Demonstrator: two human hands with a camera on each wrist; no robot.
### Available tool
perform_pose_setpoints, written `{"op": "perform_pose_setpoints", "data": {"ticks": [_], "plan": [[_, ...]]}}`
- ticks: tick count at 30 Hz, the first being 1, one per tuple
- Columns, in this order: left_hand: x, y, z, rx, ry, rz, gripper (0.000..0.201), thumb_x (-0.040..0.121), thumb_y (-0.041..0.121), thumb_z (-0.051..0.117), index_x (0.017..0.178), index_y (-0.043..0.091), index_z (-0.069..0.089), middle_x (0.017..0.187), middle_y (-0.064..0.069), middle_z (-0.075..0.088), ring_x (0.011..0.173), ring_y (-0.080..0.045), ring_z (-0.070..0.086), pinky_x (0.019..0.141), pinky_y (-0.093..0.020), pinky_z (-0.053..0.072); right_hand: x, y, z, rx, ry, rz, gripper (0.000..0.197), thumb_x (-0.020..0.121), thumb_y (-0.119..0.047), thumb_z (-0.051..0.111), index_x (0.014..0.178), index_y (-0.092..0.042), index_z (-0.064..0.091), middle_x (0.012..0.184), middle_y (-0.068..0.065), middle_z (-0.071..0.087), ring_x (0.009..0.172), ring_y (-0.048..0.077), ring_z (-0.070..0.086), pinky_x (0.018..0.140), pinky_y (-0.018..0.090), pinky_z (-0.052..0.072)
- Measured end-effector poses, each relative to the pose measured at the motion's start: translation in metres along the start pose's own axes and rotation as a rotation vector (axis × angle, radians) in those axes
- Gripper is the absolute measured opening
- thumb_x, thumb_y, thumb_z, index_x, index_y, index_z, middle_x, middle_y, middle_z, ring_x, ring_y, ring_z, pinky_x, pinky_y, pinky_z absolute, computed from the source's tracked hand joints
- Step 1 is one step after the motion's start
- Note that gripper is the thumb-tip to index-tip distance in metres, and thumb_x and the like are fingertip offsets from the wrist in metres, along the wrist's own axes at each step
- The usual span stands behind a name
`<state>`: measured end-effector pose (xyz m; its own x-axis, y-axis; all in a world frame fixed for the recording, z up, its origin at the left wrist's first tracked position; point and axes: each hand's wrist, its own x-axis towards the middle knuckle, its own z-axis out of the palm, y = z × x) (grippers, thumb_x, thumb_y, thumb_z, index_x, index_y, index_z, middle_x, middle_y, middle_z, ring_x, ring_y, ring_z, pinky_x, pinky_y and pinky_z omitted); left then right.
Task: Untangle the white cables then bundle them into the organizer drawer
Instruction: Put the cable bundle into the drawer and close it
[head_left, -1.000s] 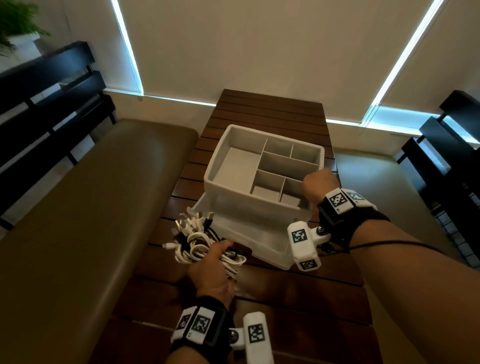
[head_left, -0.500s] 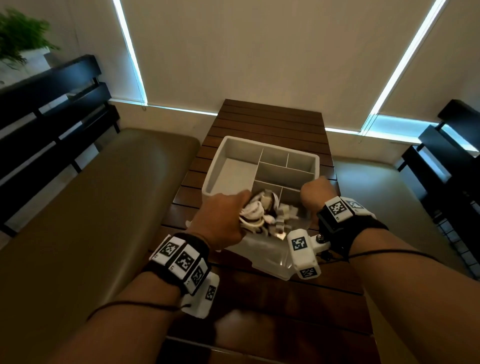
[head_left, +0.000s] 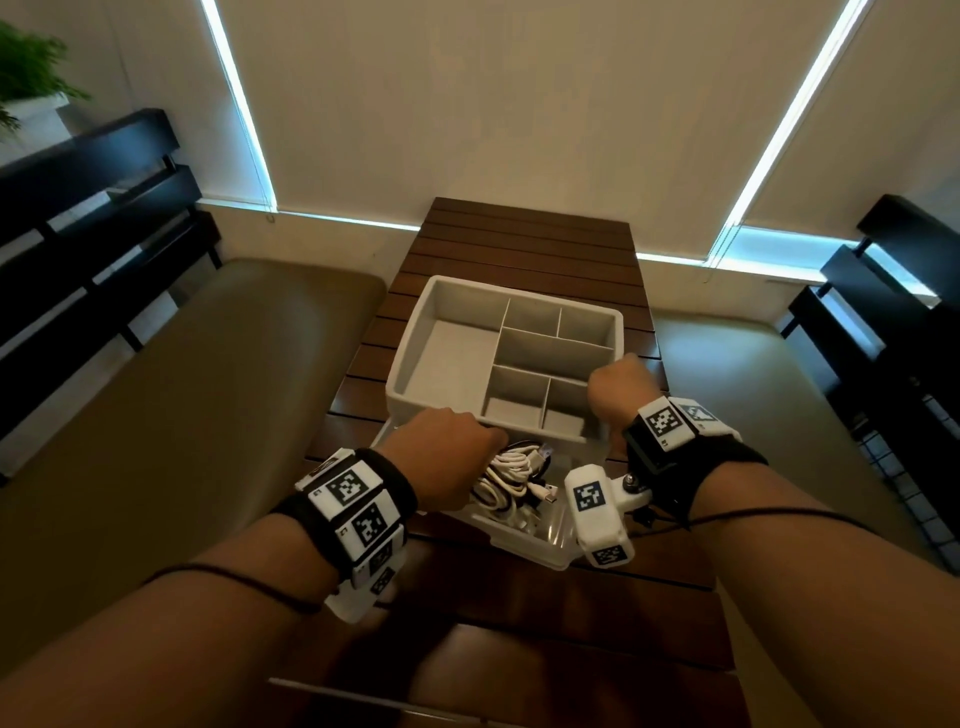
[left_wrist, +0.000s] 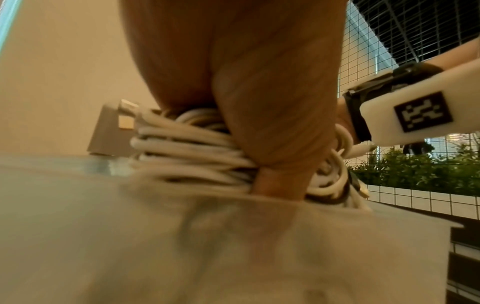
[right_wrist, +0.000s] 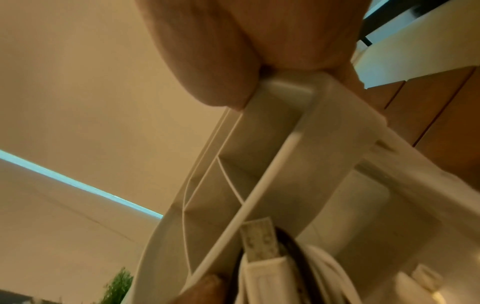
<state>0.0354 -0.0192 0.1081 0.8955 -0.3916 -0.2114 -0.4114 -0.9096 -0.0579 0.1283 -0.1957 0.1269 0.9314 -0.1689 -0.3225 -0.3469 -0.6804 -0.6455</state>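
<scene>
The bundle of white cables lies in the clear drawer, which is pulled out from the front of the white organizer. My left hand reaches into the drawer and grips the cables. In the left wrist view my fingers curl round the white cables just above the drawer's translucent front wall. My right hand grips the organizer's near right corner; in the right wrist view that hand clamps the organizer's corner, with a USB plug below.
The organizer stands on a narrow dark slatted table. Olive cushioned benches run along both sides, with black slatted backrests. A potted plant sits at the far left. The organizer's top compartments hold nothing.
My left hand lifted the cable bundle off the table left of the drawer, carried it right, and has lowered it into the open drawer. My right hand stayed on the organizer's corner.
</scene>
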Motion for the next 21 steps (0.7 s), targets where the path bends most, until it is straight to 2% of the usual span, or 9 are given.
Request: {"op": "perform_pose_setpoints", "data": {"ticks": [1,3,5,6,8,10,13,16,21], "plan": [[0.000,0.000,0.000,-0.007,-0.007,0.003,0.034,0.086,0.021,0.065,0.118,0.018,0.054,0.105,-0.007,0.068,0.093,-0.028,0.064,0.078,-0.037,0.050,0.001,0.003,0.000,0.033,0.007,-0.001,0.044,0.096,-0.005,0.037,0.138,0.006,0.033,0.138,0.026,0.043,0.125,0.039,0.046,0.101,0.042,0.042],[0.001,-0.001,0.000,-0.022,-0.007,0.009,0.036,0.086,0.025,0.067,0.119,0.018,0.055,0.107,-0.007,0.067,0.095,-0.027,0.064,0.080,-0.037,0.051,-0.008,0.003,0.004,0.071,0.125,-0.140,0.056,0.094,-0.013,0.048,0.143,-0.008,0.023,0.144,0.018,0.036,0.127,0.035,0.043,0.101,0.042,0.042],[0.003,-0.002,0.001,-0.046,-0.007,0.016,0.039,0.085,0.027,0.069,0.120,0.017,0.056,0.108,-0.006,0.067,0.097,-0.026,0.064,0.083,-0.037,0.053,-0.030,0.005,0.005,-0.025,0.263,-0.448,0.061,0.089,-0.031,0.060,0.141,-0.019,0.029,0.145,0.007,0.035,0.131,0.026,0.036,0.106,0.043,0.037],[0.004,-0.002,0.001,-0.059,-0.006,0.019,0.041,0.084,0.027,0.069,0.122,0.017,0.055,0.108,-0.006,0.066,0.097,-0.025,0.064,0.084,-0.037,0.054,-0.041,0.007,0.006,-0.134,0.264,-0.613,0.059,0.087,-0.043,0.062,0.136,-0.023,0.036,0.139,0.003,0.039,0.127,0.021,0.038,0.105,0.043,0.037],[0.005,-0.003,0.002,-0.066,0.000,0.034,0.043,0.084,0.025,0.069,0.124,0.018,0.055,0.106,-0.005,0.067,0.094,-0.024,0.065,0.084,-0.037,0.056,-0.057,0.012,0.011,-0.376,0.075,-0.759,0.060,0.081,-0.065,0.056,0.128,-0.029,0.044,0.130,-0.005,0.045,0.119,0.015,0.043,0.104,0.042,0.036],[0.006,-0.003,0.003,-0.083,0.002,0.036,0.042,0.084,0.027,0.069,0.123,0.019,0.057,0.107,-0.004,0.067,0.094,-0.023,0.065,0.084,-0.037,0.055,-0.060,0.016,0.013,-0.560,-0.107,-0.735,0.068,0.079,-0.075,0.047,0.132,-0.032,0.044,0.136,-0.008,0.041,0.123,0.014,0.042,0.107,0.043,0.027],[0.007,-0.004,0.005,-0.135,-0.003,0.033,0.046,0.080,0.035,0.072,0.120,0.020,0.055,0.109,-0.001,0.066,0.096,-0.023,0.065,0.083,-0.037,0.055,-0.052,0.016,0.014,-0.691,-0.217,-0.728,0.072,0.079,-0.074,0.049,0.137,-0.031,0.042,0.150,-0.009,0.028,0.131,0.020,0.035,0.107,0.044,0.023],[0.006,-0.007,0.010,-0.193,-0.071,0.024,0.074,0.068,0.049,0.080,0.127,0.018,0.049,0.119,-0.002,0.060,0.107,-0.024,0.059,0.089,-0.038,0.051,-0.049,0.022,0.021,-0.780,-0.182,-0.748,0.085,0.067,-0.069,0.068,0.136,-0.030,0.037,0.143,-0.007,0.031,0.125,0.023,0.034,0.100,0.042,0.031],[0.001,-0.016,0.019,-0.317,-0.044,0.037,0.092,0.067,0.049,0.082,0.143,0.017,0.040,0.138,-0.004,0.050,0.123,-0.023,0.048,0.104,-0.037,0.042,-0.050,0.025,0.029,-0.773,-0.104,-0.742,0.084,0.061,-0.069,0.071,0.127,-0.029,0.039,0.127,-0.005,0.038,0.115,0.019,0.039,0.095,0.040,0.033]]}}
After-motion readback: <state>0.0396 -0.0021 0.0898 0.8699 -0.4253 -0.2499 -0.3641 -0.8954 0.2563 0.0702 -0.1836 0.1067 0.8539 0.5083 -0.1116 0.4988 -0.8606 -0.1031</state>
